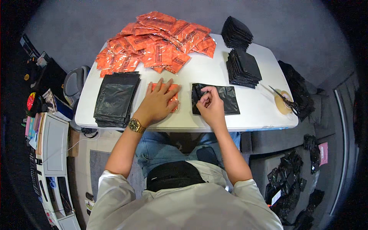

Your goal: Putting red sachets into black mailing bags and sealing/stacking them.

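While left hand [159, 100] is pressing flat on orange packet [173, 89], right hand [210, 104] is pinching black bag [226, 99] beside packet; thin film likely tearing.

White worktop [199, 73], rectangular, rounded corners. Far left-centre: loose heap of orange packets [153, 42]. Near left edge: flat stack of black bags [115, 99]. Front centre: single orange packet [173, 96], left hand [157, 102] flat on it. Just right of it: one black bag [224, 99] lying flat, right hand [210, 105] pinching its left edge. Far right: two stacks of folded black squares [241, 51]. Right edge: tape roll [281, 102] with scissors [285, 99] across it.
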